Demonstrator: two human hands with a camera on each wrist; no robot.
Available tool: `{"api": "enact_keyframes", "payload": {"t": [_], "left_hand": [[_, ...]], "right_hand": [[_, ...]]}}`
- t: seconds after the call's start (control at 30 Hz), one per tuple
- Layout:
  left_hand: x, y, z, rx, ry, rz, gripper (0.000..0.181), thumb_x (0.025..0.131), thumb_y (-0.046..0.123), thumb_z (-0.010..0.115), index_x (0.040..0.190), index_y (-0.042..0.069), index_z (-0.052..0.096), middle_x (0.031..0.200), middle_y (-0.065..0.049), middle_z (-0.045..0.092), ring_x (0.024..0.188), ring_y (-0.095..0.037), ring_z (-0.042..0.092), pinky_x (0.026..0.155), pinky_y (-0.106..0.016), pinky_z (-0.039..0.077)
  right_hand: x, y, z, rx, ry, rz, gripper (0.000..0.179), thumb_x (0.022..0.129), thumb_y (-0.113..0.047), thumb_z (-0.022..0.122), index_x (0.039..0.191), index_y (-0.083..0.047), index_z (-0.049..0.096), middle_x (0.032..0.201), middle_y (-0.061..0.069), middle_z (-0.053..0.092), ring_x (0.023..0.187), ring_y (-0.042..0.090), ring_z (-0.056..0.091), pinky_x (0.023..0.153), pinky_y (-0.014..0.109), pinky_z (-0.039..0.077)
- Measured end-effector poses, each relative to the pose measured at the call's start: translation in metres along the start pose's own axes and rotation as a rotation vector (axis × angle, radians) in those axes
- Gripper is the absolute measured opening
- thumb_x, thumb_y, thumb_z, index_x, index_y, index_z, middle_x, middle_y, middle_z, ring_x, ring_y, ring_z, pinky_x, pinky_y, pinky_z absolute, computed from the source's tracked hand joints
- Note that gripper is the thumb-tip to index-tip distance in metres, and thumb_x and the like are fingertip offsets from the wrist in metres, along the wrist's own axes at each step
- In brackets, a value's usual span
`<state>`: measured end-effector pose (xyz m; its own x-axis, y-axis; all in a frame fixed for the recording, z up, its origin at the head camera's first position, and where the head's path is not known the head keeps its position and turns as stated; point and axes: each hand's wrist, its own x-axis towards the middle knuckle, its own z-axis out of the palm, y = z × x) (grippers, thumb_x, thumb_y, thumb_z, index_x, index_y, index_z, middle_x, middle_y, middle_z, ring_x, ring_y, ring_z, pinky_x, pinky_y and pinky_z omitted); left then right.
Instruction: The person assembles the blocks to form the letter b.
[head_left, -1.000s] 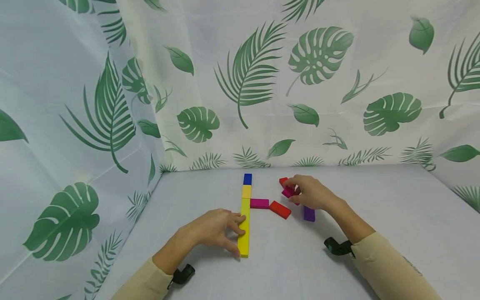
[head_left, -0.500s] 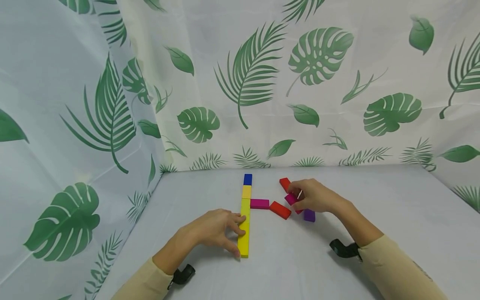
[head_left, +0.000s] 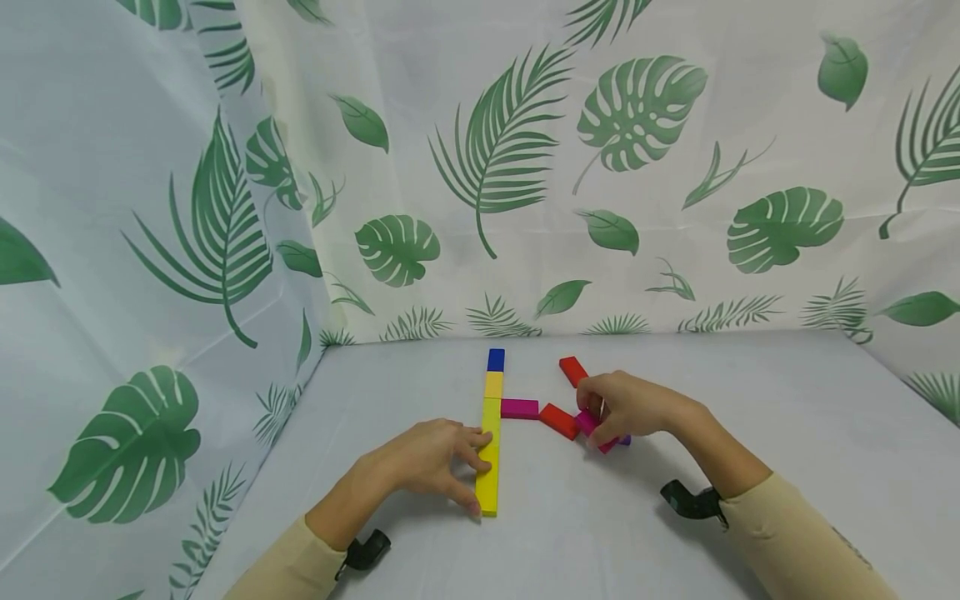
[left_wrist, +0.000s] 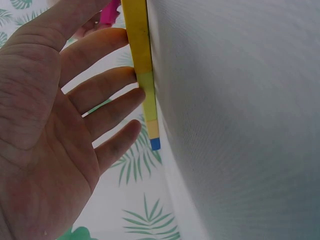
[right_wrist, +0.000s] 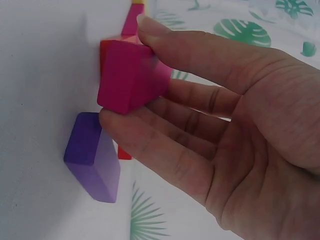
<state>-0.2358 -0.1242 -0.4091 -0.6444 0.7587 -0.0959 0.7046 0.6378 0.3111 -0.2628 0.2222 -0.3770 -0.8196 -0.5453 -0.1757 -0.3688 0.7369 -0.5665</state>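
Note:
In the head view, a straight row of yellow blocks (head_left: 488,492) runs away from me, with a blue block (head_left: 496,360) at its far end. My left hand (head_left: 429,457) lies along the row's left side, extended fingertips touching it. A flat magenta block (head_left: 520,408) juts right from the row, and a slanted red block (head_left: 557,421) follows it. Between thumb and fingers, my right hand (head_left: 637,402) pinches another magenta block (right_wrist: 117,77) close to that red block's right end. Whether the two touch is unclear. A purple block (right_wrist: 92,157), mostly hidden by the hand in the head view, lies beside my fingertips.
Another red block (head_left: 572,369) lies at an angle just beyond the right hand. A pale cloth covers the table (head_left: 555,533). Leaf-printed curtains (head_left: 525,183) rise behind and at the sides.
My right hand has moved toward me and slightly right, bringing the magenta block to the slanted red block's right end. The far red block is now more exposed. My left hand stays put.

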Motion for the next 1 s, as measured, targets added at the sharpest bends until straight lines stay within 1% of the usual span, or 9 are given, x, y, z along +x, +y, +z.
{"api": "enact_keyframes", "payload": {"t": [0.27,0.5,0.77,1.0], "left_hand": [[0.000,0.000,0.000,0.005,0.001,0.005,0.065,0.072,0.064,0.086,0.126,0.031,0.076,0.152,0.006,0.057,0.145,-0.017,0.051,0.122,-0.045,0.041],[0.000,0.000,0.001,0.009,0.005,0.007,0.065,0.072,0.065,0.086,0.126,0.031,0.076,0.151,0.007,0.058,0.145,-0.018,0.052,0.121,-0.045,0.041],[0.001,-0.001,0.002,0.000,0.002,-0.003,0.066,0.071,0.066,0.086,0.127,0.032,0.075,0.152,0.007,0.057,0.146,-0.016,0.051,0.121,-0.045,0.041],[0.001,0.000,0.001,0.011,-0.002,0.001,0.066,0.072,0.067,0.085,0.127,0.032,0.075,0.152,0.007,0.057,0.145,-0.016,0.051,0.121,-0.045,0.041]], "right_hand": [[-0.001,-0.001,0.002,-0.014,-0.041,0.045,0.037,0.079,-0.019,0.092,0.102,-0.015,0.063,0.093,0.000,0.066,0.081,0.017,0.064,0.065,0.031,0.059],[-0.004,-0.004,0.005,-0.056,-0.081,0.072,0.039,0.076,-0.025,0.094,0.099,-0.019,0.063,0.089,-0.002,0.064,0.087,0.017,0.061,0.068,0.031,0.057],[-0.006,-0.009,0.010,0.006,-0.128,0.145,0.042,0.074,-0.021,0.095,0.101,-0.015,0.064,0.091,0.002,0.064,0.088,0.020,0.063,0.066,0.033,0.062],[-0.006,-0.012,0.011,-0.036,-0.131,0.150,0.042,0.074,-0.021,0.095,0.101,-0.016,0.064,0.089,0.001,0.063,0.085,0.020,0.063,0.065,0.033,0.061]]}}
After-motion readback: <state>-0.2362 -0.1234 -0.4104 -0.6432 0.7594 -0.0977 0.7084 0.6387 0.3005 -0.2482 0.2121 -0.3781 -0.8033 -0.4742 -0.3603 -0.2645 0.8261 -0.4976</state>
